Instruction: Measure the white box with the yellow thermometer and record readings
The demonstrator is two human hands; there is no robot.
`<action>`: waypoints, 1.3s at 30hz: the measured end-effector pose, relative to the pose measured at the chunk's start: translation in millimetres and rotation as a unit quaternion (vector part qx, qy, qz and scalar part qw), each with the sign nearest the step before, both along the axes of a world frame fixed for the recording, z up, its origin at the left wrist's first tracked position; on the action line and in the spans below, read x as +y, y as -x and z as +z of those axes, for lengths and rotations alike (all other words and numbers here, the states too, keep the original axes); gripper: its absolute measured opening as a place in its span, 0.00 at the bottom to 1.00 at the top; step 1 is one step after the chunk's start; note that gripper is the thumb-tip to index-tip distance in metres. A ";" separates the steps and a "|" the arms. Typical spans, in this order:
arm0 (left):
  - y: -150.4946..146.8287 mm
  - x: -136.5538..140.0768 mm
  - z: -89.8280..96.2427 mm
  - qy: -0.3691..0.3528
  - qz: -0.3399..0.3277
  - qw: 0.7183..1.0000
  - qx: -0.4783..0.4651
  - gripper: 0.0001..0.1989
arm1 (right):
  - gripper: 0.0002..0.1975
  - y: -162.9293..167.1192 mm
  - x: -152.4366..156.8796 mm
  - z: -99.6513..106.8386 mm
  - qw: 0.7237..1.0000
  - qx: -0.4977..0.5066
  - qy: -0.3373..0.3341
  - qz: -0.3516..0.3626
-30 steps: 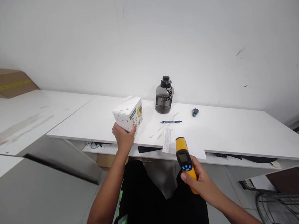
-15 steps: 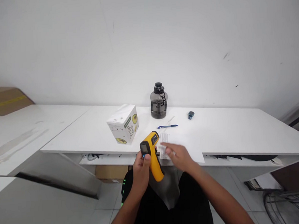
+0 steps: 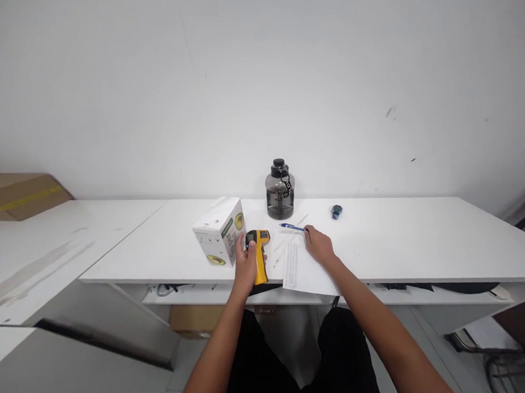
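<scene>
The blue pen (image 3: 292, 227) extends left from the right hand (image 3: 319, 246), its long axis running mostly left to right across the white surface (image 3: 405, 236), the left end slightly farther off than the right. The right hand is the nearer of the two, its grip closed on the pen's right end; whether the pen is lifted clear of the surface cannot be told. The left hand (image 3: 245, 266), nearer and to the left of the pen, has its grip wrapped around the yellow infrared thermometer (image 3: 260, 256), which stands handle down with its nose to the right, over the near edge and just beside the white printed carton (image 3: 220, 237). Counted, there are one pen, one thermometer and one carton; one dark translucent bottle (image 3: 280, 195), upright at the far side beyond the pen; one small dark watch-like object (image 3: 336, 212) to the far right of the right hand; what looks like one sheet of paper (image 3: 313, 279), hanging over the near edge; and two brown boxes, one at far left (image 3: 25, 197), one below the surface (image 3: 195, 320).
</scene>
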State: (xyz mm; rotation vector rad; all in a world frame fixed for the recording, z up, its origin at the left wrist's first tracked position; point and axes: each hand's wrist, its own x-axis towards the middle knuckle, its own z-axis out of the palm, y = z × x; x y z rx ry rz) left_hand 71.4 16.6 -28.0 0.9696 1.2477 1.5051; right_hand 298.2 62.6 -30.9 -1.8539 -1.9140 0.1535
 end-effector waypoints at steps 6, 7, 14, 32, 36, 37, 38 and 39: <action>3.7 -2.9 -4.8 -0.021 -0.009 0.999 0.040 0.41 | 0.16 -2.9 -2.5 -5.9 0.977 0.168 -0.128 0.017; 4.3 -2.4 -5.4 -0.019 -0.009 0.999 0.040 0.41 | 0.15 -2.2 -2.5 -7.1 0.974 0.180 -0.139 0.014; 4.8 -2.4 -5.8 0.013 -0.004 0.997 0.073 0.44 | 0.16 0.3 -15.2 -3.1 0.945 0.271 -0.181 0.013; 3.2 -2.3 -7.5 0.025 0.011 0.992 0.126 0.34 | 0.20 4.4 -6.3 1.7 0.925 0.371 0.008 0.078; 4.1 -1.2 -8.2 0.032 0.012 0.991 0.126 0.36 | 0.19 4.0 -4.1 -1.5 0.930 0.356 0.023 0.086; 4.3 -0.7 -8.9 0.030 0.013 0.992 0.123 0.37 | 0.18 3.8 -3.3 -2.8 0.933 0.348 0.026 0.085; 4.4 -0.2 -9.7 0.029 0.014 0.992 0.122 0.37 | 0.18 3.5 -2.6 -4.2 0.936 0.340 0.026 0.084; 4.5 0.2 -10.6 0.029 0.015 0.992 0.122 0.37 | 0.18 3.3 -1.9 -5.4 0.939 0.333 0.026 0.084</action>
